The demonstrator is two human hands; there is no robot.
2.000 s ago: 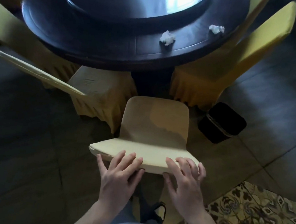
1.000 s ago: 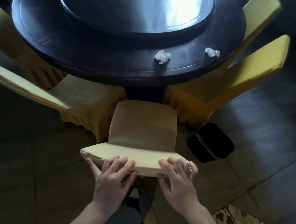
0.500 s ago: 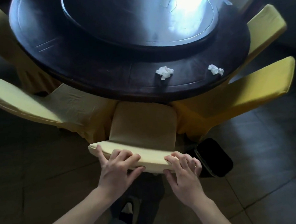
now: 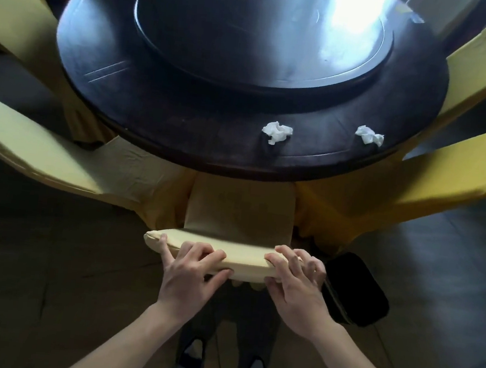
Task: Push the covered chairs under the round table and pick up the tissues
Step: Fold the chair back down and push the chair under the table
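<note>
Left hand [image 4: 188, 274] and right hand [image 4: 297, 285] clamped on top edge of pale-yellow fabric-covered chair [image 4: 240, 210], seat tucked under round dark wooden surface [image 4: 182, 123]. Two crumpled white tissues [image 4: 276, 131] [image 4: 369, 134] on near right rim. Black bin [image 4: 355, 288] right.

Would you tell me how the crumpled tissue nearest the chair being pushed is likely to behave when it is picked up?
The crumpled tissue looks loosely wadded, so it is probably very light and will squash under the fingers. It lies free on the round table, so a careless brush may send it sliding.
</note>
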